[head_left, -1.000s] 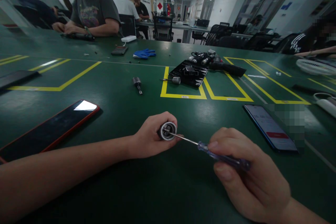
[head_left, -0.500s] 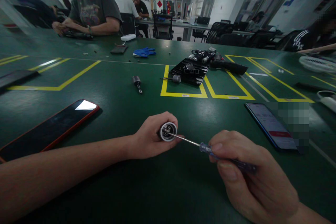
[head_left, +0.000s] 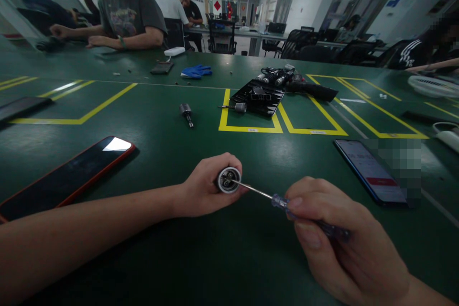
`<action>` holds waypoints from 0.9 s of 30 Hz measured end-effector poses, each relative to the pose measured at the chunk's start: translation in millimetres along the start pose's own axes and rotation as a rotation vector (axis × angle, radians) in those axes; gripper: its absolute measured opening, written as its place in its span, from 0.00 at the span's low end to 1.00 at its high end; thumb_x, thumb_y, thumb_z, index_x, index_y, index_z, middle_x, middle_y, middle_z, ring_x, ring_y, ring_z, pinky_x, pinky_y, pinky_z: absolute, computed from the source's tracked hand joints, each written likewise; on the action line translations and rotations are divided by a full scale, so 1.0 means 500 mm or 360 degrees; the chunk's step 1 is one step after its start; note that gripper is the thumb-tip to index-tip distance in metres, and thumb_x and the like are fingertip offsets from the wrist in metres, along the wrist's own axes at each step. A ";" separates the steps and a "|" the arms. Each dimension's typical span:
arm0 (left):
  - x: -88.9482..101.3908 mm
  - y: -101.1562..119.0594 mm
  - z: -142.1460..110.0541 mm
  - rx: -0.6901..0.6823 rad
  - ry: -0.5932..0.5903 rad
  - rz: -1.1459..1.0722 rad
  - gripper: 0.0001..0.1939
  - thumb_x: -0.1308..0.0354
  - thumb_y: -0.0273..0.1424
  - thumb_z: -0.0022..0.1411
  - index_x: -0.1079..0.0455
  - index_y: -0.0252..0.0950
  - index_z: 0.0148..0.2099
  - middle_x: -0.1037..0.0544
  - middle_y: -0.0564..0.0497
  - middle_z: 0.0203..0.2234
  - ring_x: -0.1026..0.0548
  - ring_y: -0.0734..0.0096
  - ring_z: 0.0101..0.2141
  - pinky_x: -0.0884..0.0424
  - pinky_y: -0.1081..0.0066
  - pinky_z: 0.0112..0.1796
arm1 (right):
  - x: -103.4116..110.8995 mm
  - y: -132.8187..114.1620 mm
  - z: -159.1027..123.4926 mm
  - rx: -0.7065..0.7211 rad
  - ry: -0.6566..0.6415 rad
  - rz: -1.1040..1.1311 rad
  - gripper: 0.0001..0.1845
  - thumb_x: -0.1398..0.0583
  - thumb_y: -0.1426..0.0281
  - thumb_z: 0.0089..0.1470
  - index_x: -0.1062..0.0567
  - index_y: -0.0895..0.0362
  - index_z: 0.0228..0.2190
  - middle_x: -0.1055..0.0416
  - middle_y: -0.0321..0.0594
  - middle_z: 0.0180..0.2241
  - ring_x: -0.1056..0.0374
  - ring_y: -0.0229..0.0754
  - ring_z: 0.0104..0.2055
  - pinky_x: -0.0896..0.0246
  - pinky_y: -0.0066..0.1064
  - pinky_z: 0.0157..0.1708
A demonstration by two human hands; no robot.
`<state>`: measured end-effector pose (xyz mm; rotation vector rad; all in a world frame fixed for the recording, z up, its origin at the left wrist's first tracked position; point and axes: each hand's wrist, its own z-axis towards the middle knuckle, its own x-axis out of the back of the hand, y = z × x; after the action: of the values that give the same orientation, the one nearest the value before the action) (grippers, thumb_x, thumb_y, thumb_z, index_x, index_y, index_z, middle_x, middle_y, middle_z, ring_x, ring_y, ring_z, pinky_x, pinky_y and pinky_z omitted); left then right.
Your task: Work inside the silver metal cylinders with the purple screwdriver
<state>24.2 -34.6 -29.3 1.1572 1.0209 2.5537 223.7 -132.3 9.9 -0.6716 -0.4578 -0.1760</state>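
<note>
My left hand (head_left: 210, 186) is wrapped round a metal cylinder (head_left: 223, 182) whose open end faces me. Small round metal parts show inside its pale rim; the rest of it is hidden by my fingers. My right hand (head_left: 344, 239) grips the clear purple-blue handle of a screwdriver (head_left: 256, 192). The shaft points left, and its tip reaches the mouth of the cylinder; whether it touches a part inside I cannot tell. Beyond my hands, a dark metal piece with a narrow stem (head_left: 186, 114) lies on the green table (head_left: 158, 153).
An orange-edged phone (head_left: 71, 177) lies at left, another phone (head_left: 369, 172) at right. Behind are a black tray (head_left: 247, 93) with cables and parts, a similar stemmed piece (head_left: 239, 107) and a blue glove (head_left: 196, 71). A person (head_left: 125, 19) sits across the table.
The screwdriver tip has shifted slightly right, from inside the cylinder toward its rim. My hands have hardly moved. The person across has moved their hands apart.
</note>
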 end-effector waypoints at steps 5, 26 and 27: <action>-0.002 -0.001 0.001 -0.0036 0.0001 0.0017 0.08 0.40 0.25 0.55 0.39 0.34 0.33 0.32 0.55 0.25 0.34 0.79 0.24 0.38 0.80 0.23 | 0.000 -0.003 -0.001 0.0023 -0.0004 -0.0078 0.20 0.46 0.84 0.47 0.35 0.57 0.42 0.34 0.38 0.26 0.34 0.39 0.28 0.36 0.31 0.25; -0.002 0.003 0.001 -0.0060 0.0034 0.0071 0.08 0.41 0.24 0.54 0.39 0.33 0.32 0.33 0.56 0.24 0.35 0.80 0.23 0.38 0.80 0.23 | -0.014 -0.018 -0.001 -0.0065 0.0160 -0.0227 0.15 0.46 0.85 0.44 0.35 0.57 0.34 0.30 0.38 0.23 0.33 0.37 0.23 0.35 0.28 0.22; -0.002 0.003 0.001 -0.0076 0.0029 0.0071 0.08 0.41 0.24 0.54 0.39 0.33 0.32 0.33 0.56 0.24 0.35 0.80 0.23 0.38 0.80 0.23 | -0.015 -0.018 -0.001 -0.0062 0.0153 -0.0247 0.15 0.46 0.85 0.44 0.35 0.57 0.34 0.31 0.38 0.23 0.33 0.37 0.23 0.35 0.29 0.23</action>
<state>25.4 -35.6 -28.7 1.1591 0.9429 2.6125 214.6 -139.5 11.5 -0.6628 -0.4146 -0.3630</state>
